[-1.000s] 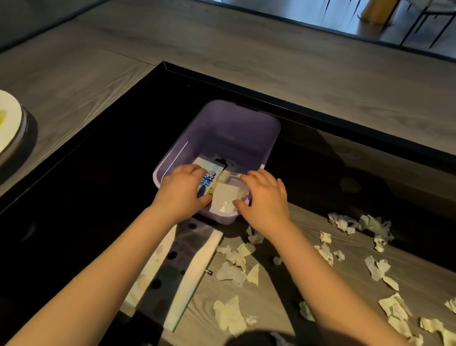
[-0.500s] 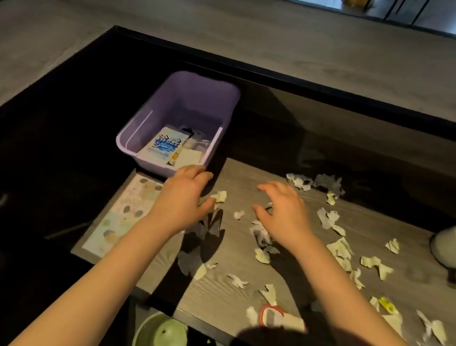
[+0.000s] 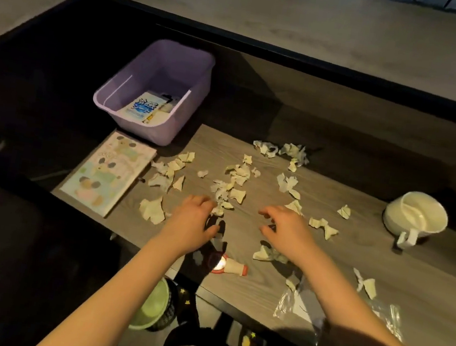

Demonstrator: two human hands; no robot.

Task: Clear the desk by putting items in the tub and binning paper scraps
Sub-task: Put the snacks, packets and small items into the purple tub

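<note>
A purple tub (image 3: 192, 85) stands at the desk's far left with a blue-and-white packet (image 3: 141, 106) and other small items inside. Several torn paper scraps (image 3: 234, 182) lie scattered across the grey wooden desk (image 3: 354, 264). My left hand (image 3: 192, 222) hovers over the scraps near the middle, its fingertips touching a small scrap (image 3: 220, 210). My right hand (image 3: 286, 231) is spread palm down just right of it, fingers loosely bent, holding nothing. A crumpled scrap (image 3: 268, 254) lies under my right wrist.
A picture book (image 3: 108, 173) lies flat by the tub. A white mug (image 3: 415, 218) stands at the right. A small red-and-white object (image 3: 229, 267) and a clear plastic bag (image 3: 299, 306) lie near the front edge. A green bin (image 3: 151, 305) sits below the desk.
Both hands have left the tub, where they set items down, and moved back over the scattered scraps near the desk's front. The view has tilted downward.
</note>
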